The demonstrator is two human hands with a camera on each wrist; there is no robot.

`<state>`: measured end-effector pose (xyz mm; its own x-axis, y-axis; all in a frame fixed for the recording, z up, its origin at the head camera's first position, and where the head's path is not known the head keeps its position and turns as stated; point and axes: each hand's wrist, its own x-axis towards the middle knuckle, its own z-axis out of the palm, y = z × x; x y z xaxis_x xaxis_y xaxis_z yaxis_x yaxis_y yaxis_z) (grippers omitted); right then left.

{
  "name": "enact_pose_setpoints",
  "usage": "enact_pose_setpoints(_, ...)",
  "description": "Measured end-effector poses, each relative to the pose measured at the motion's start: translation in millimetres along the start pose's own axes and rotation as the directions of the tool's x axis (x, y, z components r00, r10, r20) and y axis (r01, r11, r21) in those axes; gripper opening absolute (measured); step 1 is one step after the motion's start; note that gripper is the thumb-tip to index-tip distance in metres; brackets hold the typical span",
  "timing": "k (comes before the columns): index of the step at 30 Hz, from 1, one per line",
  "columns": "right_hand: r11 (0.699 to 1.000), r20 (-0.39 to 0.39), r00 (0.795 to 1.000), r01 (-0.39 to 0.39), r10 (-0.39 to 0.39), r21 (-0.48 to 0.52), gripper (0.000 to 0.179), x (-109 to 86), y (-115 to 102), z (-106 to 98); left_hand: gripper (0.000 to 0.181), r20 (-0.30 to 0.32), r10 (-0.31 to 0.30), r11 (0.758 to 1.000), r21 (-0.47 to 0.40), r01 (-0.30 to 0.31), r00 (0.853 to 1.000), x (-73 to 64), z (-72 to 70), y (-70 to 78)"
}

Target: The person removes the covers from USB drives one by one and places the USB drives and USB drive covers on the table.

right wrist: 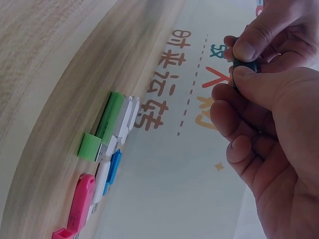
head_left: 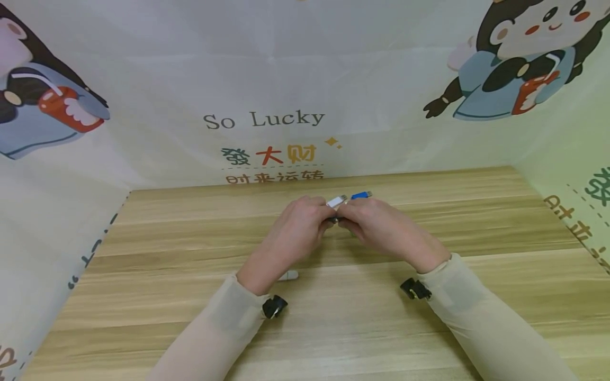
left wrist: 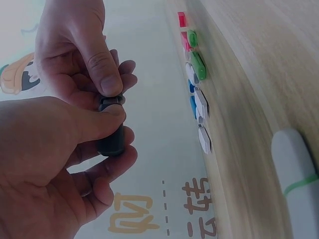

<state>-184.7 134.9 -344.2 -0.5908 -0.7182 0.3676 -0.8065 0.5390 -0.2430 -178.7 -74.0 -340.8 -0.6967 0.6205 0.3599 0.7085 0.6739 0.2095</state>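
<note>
Both hands meet over the far part of the table. Between thumb and fingers, my left hand (head_left: 297, 225) holds the body of a black USB stick (left wrist: 112, 143). My right hand (head_left: 386, 225) pinches the stick's other end, where a seam or narrow band shows in the left wrist view. Fingers cover most of the stick in the head view. Just beyond the hands lie a white USB stick (head_left: 336, 201) and a blue USB stick (head_left: 361, 195), metal plugs bare.
Along the table's back edge stand a green USB stick (right wrist: 110, 118), a green cap (right wrist: 89, 146), a pink USB stick (right wrist: 81, 203) and a pink cap (right wrist: 63, 234). A white rounded stick with a green line (left wrist: 294, 169) lies nearer. Printed cloth (head_left: 267, 79) walls the table.
</note>
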Motion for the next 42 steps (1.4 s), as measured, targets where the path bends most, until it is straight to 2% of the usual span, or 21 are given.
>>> enact_pose_setpoints(6, 1.000, 0.026, 0.999, -0.026, 0.026, -0.006, 0.010, 0.0, 0.3, 0.1, 0.005, 0.009, 0.003, 1.000, 0.011, -0.003, 1.000, 0.7, 1.3, -0.4)
enact_pose_setpoints(16, 1.000, 0.039, 0.999, -0.023, 0.024, -0.016, 0.006, 0.6, 0.6, 0.7, 0.004, 0.009, -0.001, 1.000, 0.027, 0.001, 1.000, -0.1, 0.7, 0.1)
enact_pose_setpoints(29, 0.999, 0.070, 0.997, -0.034, 0.036, -0.032, 0.002, 1.4, 0.6, 1.5, 0.004, 0.041, -0.019, 1.000, 0.023, 0.018, 0.999, 0.1, 2.9, 0.2)
enact_pose_setpoints(42, 0.994, 0.085, 0.992, -0.086, 0.092, -0.072, 0.010, 1.4, -0.4, 0.9, 0.009, 0.085, -0.086, 0.994, 0.067, 0.081, 0.993, 0.9, -0.2, 1.0)
